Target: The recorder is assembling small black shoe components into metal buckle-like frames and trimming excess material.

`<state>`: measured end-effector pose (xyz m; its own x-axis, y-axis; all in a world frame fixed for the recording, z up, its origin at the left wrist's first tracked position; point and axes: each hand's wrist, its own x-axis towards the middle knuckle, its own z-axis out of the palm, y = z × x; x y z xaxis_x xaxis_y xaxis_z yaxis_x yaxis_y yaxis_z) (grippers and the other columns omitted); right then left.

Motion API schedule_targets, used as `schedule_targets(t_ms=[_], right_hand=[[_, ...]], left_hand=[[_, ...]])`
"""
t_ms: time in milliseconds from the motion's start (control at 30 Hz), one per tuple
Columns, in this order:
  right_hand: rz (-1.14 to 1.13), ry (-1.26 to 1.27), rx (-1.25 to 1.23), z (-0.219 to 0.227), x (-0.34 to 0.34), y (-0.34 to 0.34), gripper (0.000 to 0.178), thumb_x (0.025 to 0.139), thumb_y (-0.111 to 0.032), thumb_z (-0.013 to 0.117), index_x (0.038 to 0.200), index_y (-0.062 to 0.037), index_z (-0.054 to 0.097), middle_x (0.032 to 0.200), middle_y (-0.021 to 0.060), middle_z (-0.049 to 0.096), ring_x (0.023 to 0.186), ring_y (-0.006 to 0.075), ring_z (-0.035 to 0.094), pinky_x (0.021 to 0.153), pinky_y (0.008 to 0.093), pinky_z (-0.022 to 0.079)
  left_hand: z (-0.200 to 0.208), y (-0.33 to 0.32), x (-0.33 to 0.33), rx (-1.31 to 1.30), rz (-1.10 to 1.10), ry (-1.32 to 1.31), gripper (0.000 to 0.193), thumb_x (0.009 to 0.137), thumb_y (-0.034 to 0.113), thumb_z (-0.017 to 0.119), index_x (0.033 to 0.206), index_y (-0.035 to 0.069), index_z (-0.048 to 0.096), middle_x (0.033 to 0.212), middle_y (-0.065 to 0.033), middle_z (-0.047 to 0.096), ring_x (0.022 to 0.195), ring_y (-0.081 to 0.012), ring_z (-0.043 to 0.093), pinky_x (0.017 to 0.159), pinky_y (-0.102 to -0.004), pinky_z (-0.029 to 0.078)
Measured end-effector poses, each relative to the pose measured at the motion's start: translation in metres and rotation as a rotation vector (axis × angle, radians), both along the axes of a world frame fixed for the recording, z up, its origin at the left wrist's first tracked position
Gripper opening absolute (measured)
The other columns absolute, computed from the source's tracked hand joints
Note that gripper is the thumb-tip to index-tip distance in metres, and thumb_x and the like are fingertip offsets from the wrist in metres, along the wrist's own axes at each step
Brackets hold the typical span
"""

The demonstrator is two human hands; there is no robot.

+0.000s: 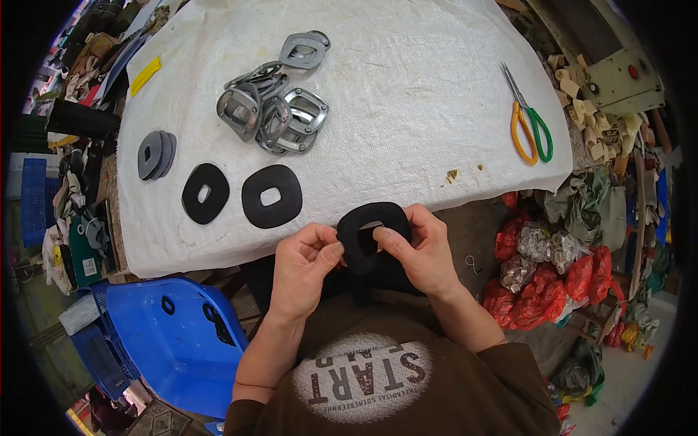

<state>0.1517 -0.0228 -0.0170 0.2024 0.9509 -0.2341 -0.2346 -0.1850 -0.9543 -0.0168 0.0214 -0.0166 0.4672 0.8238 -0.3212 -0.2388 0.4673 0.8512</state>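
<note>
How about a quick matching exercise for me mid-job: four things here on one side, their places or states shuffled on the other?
Things:
1. Scissors
2. Tub
3. Black ring
4. Metal frames

Places or states:
A. Held between left grip and right grip
B. Heaped left of the table's middle
C. Lying near the table's right edge
D. Blue, at the view's lower left

Pairs: 1-C, 2-D, 3-A, 4-B
</note>
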Motion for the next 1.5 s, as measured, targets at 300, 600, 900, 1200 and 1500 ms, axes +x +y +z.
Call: schedule_targets(t_ms=[300, 600, 900, 1200, 1500], right_hand=[[-0.156, -0.014, 0.022, -0.007, 0.018, 0.001, 0.016, 0.081, -0.011, 0.062, 0.083, -0.0009, 0.050, 0.070, 0.0017, 0.056, 0.064, 0.0048, 0.050, 0.058, 0.0189, 0.041], [-0.030, 0.047, 0.031, -0.002, 0.007, -0.004, 0.017, 0.082, -0.011, 0.062, 0.086, 0.0000, 0.050, 0.078, 0.0040, 0.058, 0.071, 0.0060, 0.052, 0.063, 0.0208, 0.044], [-0.120, 0.017, 0.029, -0.005, -0.004, -0.004, 0.015, 0.082, -0.010, 0.062, 0.083, -0.0003, 0.051, 0.074, 0.0030, 0.057, 0.068, 0.0059, 0.052, 0.061, 0.0202, 0.043], [-0.170, 0.030, 0.036, -0.005, 0.001, -0.001, 0.015, 0.081, -0.010, 0.062, 0.084, -0.0002, 0.051, 0.074, 0.0025, 0.057, 0.067, 0.0053, 0.052, 0.061, 0.0196, 0.043], [0.038, -0.064, 0.136, -0.003, 0.000, -0.004, 0.015, 0.088, -0.014, 0.054, 0.091, 0.0009, 0.053, 0.081, 0.0051, 0.060, 0.071, 0.0055, 0.051, 0.063, 0.0195, 0.042]], left_hand=[[0.002, 0.003, 0.003, 0.143, 0.091, 0.034, 0.015, 0.089, 0.015, 0.049, 0.085, 0.001, 0.048, 0.077, -0.0046, 0.050, 0.070, -0.0112, 0.047, 0.066, -0.0230, 0.039], [-0.004, 0.001, 0.009, 0.198, -0.150, 0.157, 0.021, 0.087, 0.019, 0.054, 0.079, 0.000, 0.052, 0.066, -0.0002, 0.049, 0.057, -0.0077, 0.045, 0.054, -0.0214, 0.038], [0.003, -0.011, 0.021, 0.864, 0.118, 0.578, 0.011, 0.077, 0.003, 0.060, 0.072, 0.000, 0.051, 0.059, -0.0070, 0.045, 0.051, -0.0145, 0.044, 0.047, -0.0254, 0.034], [-0.007, -0.009, 0.019, 0.228, 0.193, -0.031, 0.042, 0.086, 0.025, 0.056, 0.115, -0.001, 0.039, 0.090, -0.0043, 0.050, 0.073, -0.0082, 0.049, 0.061, -0.0210, 0.042], [0.007, -0.004, 0.024, 0.280, 0.152, 0.304, 0.013, 0.084, 0.011, 0.058, 0.082, -0.002, 0.059, 0.065, 0.0001, 0.055, 0.056, -0.0038, 0.047, 0.050, -0.0185, 0.039]])
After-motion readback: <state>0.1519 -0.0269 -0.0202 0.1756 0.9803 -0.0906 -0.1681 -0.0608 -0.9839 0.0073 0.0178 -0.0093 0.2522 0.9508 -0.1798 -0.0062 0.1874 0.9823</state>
